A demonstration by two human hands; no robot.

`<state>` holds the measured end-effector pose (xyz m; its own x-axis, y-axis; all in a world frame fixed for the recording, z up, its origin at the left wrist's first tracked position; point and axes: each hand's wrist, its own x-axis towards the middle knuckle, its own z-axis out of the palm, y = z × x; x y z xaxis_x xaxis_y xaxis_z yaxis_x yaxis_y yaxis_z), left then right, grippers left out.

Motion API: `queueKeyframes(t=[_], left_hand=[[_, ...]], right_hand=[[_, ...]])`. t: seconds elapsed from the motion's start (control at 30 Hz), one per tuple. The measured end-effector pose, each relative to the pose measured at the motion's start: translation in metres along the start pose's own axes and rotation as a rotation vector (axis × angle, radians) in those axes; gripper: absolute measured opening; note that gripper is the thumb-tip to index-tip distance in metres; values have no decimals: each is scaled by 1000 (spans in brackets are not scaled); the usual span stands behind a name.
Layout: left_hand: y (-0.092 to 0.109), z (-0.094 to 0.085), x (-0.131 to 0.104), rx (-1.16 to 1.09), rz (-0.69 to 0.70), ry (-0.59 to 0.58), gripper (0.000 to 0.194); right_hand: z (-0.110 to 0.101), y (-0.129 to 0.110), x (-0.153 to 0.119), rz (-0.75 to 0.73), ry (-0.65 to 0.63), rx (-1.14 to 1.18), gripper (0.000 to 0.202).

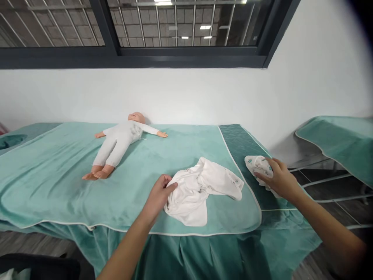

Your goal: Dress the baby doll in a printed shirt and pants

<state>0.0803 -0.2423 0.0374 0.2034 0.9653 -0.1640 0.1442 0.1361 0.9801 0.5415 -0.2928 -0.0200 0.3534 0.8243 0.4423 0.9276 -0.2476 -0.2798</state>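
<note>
My left hand [160, 195] pinches the left edge of a crumpled white baby garment [201, 186] that lies on the green bed cover, its sleeve-like part stretching right. At the bed's right end, my right hand [278, 177] is closed on a small bunched white cloth [258, 165] with a green-blue print. That cloth rests on the darker green sheet. Farther back on the left, a baby doll [118, 140] in a white bodysuit lies on its back with arms spread; neither hand touches it.
The bed wears a light green cover [58, 163] with white piping. A white wall and a dark-framed window [186, 62] rise behind it. Right of the bed stand a metal frame [335, 200] and another green cloth [346, 144]. A black object [40, 266] sits at the lower left.
</note>
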Motion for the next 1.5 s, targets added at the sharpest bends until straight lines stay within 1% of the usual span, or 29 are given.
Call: queueKeyframes(t=[0.07, 0.1, 0.13, 0.17, 0.2, 0.23, 0.3, 0.37, 0.43, 0.47, 0.53, 0.63, 0.67, 0.73, 0.77, 0.8, 0.9, 0.97, 1.0, 1.07, 1.1, 1.13, 1.23, 1.27, 1.3, 1.33, 1.4, 1.43, 1.5], left_hand=[[16, -3, 3, -86, 36, -37, 22], [26, -4, 4, -109, 70, -70, 21], [37, -4, 6, -111, 113, -112, 20], [51, -3, 7, -92, 164, -164, 18], [65, -2, 6, -49, 223, -221, 17], [81, 0, 5, 17, 288, -278, 14], [114, 4, -2, 185, 437, -352, 11], [146, 6, -13, 356, 574, -360, 12], [171, 4, -25, 513, 691, -328, 17], [180, 1, -30, 584, 739, -296, 20], [192, -7, -38, 704, 791, -208, 27], [192, -19, -42, 816, 762, -67, 42], [189, -22, -42, 846, 749, -44, 43], [182, -25, -40, 925, 751, 20, 30], [178, -26, -39, 979, 765, 85, 21], [174, -26, -38, 1038, 780, 179, 16], [168, -27, -37, 1187, 786, 496, 11], [165, -31, -38, 1220, 750, 596, 10], [164, -33, -38, 1214, 726, 603, 9], [160, -39, -38, 1172, 679, 543, 9], [156, -43, -38, 1140, 650, 469, 12], [152, -47, -38, 1101, 615, 366, 16], [136, -60, -38, 964, 463, -12, 33], [130, -65, -38, 920, 412, -109, 37], [126, -69, -38, 884, 375, -172, 40], [122, -74, -37, 858, 350, -203, 41], [119, -82, -35, 819, 330, -202, 41], [119, -85, -34, 801, 328, -177, 40], [121, -90, -29, 759, 325, -80, 40]], right_hand=[[-16, -26, 5, 10, 25, -37, 75], [-25, -44, 8, -31, 45, -5, 74], [-35, -66, 10, -101, 54, 82, 73], [-45, -89, 13, -183, 15, 200, 70], [-55, -115, 15, -240, -64, 308, 66], [-65, -141, 17, -299, -178, 423, 60], [-86, -192, 24, -447, -350, 634, 54], [-106, -235, 33, -613, -480, 740, 49], [-124, -264, 45, -727, -597, 704, 27], [-131, -274, 50, -738, -586, 656, 19], [-144, -285, 60, -720, -475, 592, 14], [-159, -292, 65, -683, -273, 562, 12], [-164, -293, 64, -688, -234, 529, 11], [-170, -294, 61, -720, -193, 390, 12], [-171, -293, 58, -741, -187, 299, 14], [-172, -291, 56, -760, -187, 209, 16], [-169, -279, 49, -763, -225, 5, 22], [-166, -268, 45, -715, -262, -44, 26], [-165, -262, 43, -685, -272, -31, 27], [-162, -251, 39, -627, -282, 74, 31], [-160, -245, 36, -588, -287, 152, 33], [-158, -239, 34, -532, -293, 233, 34], [-148, -218, 27, -300, -319, 413, 33], [-143, -210, 26, -230, -323, 455, 31], [-139, -201, 25, -176, -330, 491, 30], [-135, -193, 24, -135, -338, 520, 28], [-130, -176, 25, -76, -332, 579, 24], [-129, -169, 27, -46, -307, 618, 23], [-129, -160, 31, 10, -241, 701, 25]])
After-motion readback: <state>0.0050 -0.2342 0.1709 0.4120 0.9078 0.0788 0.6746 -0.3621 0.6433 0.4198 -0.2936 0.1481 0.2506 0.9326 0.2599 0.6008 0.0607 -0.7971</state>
